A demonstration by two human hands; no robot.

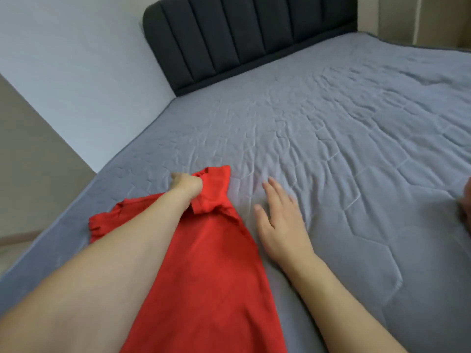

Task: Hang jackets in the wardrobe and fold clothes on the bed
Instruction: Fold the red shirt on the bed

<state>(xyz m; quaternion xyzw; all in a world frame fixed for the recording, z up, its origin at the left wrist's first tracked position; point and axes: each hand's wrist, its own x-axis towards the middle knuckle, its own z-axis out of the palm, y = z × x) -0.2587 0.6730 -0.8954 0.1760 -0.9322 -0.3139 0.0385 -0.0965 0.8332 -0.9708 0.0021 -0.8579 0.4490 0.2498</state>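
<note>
Red shirt (204,263) is laid along near-left bed (331,149), far end bunched in left hand (187,186), right hand (277,225) flat, empty beside it; cloth is best spread smooth before folding.

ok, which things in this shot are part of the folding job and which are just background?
In the job:
red garment, lying on the bed
left hand, gripping the garment's top end
right hand, open, fingers spread, beside the garment
bed, the folding surface

Just there:
dark padded headboard
white wall
dark thing at the right edge, too cut off to identify
</note>
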